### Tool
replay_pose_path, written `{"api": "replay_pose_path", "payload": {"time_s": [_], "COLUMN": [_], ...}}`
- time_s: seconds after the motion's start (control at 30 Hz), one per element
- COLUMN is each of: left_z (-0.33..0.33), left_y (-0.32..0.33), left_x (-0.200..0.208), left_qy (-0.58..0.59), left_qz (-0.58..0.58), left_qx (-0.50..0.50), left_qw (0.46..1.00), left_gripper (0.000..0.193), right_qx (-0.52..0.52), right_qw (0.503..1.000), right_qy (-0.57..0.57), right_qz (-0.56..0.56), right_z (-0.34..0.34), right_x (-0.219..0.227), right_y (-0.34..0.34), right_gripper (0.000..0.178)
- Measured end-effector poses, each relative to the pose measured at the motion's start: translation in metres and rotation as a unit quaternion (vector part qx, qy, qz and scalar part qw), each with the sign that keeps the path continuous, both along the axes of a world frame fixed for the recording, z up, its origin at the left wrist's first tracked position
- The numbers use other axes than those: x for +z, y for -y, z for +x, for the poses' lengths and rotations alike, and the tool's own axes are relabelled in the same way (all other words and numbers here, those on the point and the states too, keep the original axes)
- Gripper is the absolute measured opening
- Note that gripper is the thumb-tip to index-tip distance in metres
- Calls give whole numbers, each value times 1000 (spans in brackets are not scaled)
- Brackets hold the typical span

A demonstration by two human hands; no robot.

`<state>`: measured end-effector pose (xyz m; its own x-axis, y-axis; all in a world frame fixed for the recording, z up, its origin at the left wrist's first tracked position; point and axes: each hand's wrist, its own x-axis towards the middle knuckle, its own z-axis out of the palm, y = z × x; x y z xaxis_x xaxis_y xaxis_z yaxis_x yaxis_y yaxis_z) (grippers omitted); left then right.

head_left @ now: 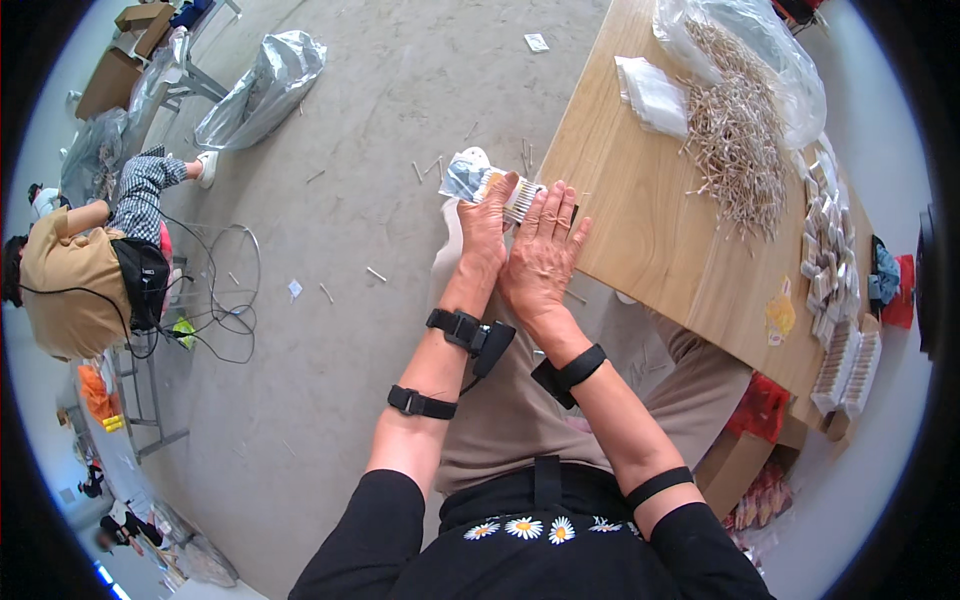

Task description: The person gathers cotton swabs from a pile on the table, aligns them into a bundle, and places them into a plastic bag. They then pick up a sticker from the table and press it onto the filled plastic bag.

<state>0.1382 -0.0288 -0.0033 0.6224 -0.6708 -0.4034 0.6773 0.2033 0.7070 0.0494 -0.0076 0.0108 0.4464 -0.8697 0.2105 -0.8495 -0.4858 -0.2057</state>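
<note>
My left hand (484, 232) is closed around a small clear bag of cotton swabs (522, 202), held off the table's near left corner above my lap. White swab tips line up inside it, and the bag's printed plastic end sticks out to the left past my fingers. Against the bag's right side lies my right hand (542, 262), its fingers stretched out flat and nearly together. The palm side of that hand is hidden. On the wooden table (640, 210) a big heap of loose cotton swabs (735, 140) spills out of a large clear plastic bag (800, 75).
A stack of flat clear bags (652, 95) lies left of the heap. Filled swab packs (845, 370) line the table's right edge. A yellow label (780, 312) lies near the front. Stray swabs dot the floor. Another person (85, 270) sits at far left beside cables.
</note>
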Motion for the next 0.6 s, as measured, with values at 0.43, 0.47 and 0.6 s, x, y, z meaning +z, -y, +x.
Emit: {"api": "replay_pose_path", "payload": {"time_s": [0.43, 0.47, 0.6], "left_z": [1, -2, 11], "left_y": [-3, -2, -10], "left_x": [2, 5, -6], "left_qy": [23, 34, 51], "left_qz": [-14, 10, 43], "left_qx": [-17, -25, -29], "left_qw": [999, 999, 997], "left_gripper": [27, 24, 29], "right_qx": [14, 8, 33], "right_qw": [998, 999, 997], "right_qy": [36, 34, 36], "right_qz": [40, 38, 62], "right_z": [-7, -10, -22], "right_x": [11, 10, 21], "right_y": [12, 13, 14], "right_gripper": [84, 84, 92]}}
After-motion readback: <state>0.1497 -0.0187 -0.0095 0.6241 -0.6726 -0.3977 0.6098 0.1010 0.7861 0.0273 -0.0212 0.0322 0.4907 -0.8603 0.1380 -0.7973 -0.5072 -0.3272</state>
